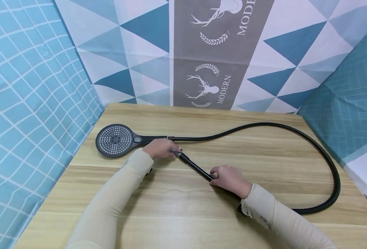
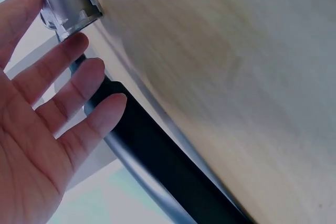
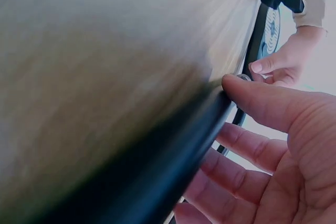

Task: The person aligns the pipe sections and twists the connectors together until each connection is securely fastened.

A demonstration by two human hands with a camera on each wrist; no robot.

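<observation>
A dark grey shower head [image 1: 114,140] with a perforated round face lies on the left of the table. A black shower hose [image 1: 327,155] joins its handle [image 2: 152,145] and loops round to the right and back. My left hand [image 1: 161,148] is beside the handle, pinching the silver connector [image 2: 68,3] at the hose's free end between thumb and forefinger; its other fingers are spread. Farther along the same end, my right hand [image 1: 231,180] pinches the hose [image 3: 157,156] with thumb and fingers. The forearm hides part of the hose.
The wood-grain table [image 1: 177,221] bears everything. Behind it stands a patterned backdrop [image 1: 149,52] with triangles and deer prints. Blue tiled sheets flank it, one on the left [image 1: 30,86] and one on the right [image 1: 351,93].
</observation>
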